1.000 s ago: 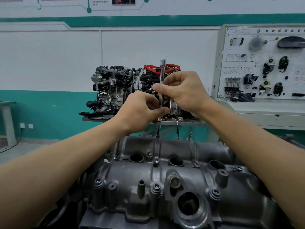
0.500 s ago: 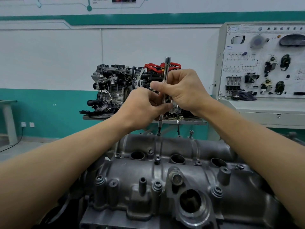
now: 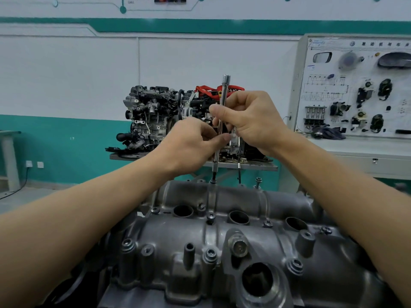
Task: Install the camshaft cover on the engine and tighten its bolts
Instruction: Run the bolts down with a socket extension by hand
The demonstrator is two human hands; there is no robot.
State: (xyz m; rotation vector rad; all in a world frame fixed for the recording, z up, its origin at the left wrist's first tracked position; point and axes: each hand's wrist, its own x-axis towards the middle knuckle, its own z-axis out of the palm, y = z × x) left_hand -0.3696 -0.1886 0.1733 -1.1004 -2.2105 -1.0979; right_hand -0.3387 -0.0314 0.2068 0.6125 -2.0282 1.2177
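The grey cast camshaft cover (image 3: 240, 232) lies on the engine in front of me, with several bolts seated along its edges and centre. A long chrome extension bar (image 3: 224, 94) stands almost upright, its lower tip on a bolt (image 3: 213, 181) at the cover's far edge. My left hand (image 3: 189, 150) pinches the bar's lower half between thumb and fingers. My right hand (image 3: 251, 121) pinches it just above, fingers curled round the shaft. Another bolt (image 3: 258, 181) sticks up raised at the far right edge.
A second engine (image 3: 153, 116) with red straps sits on a stand behind. To the right stands a white training panel (image 3: 355, 90) on a cabinet, with a dark cloth (image 3: 329, 132) on its top. A teal and white wall runs behind.
The bar has tilted slightly between frames while staying on the same far-edge bolt. My fingers have shifted round the shaft, and both hands stay at about the same height.
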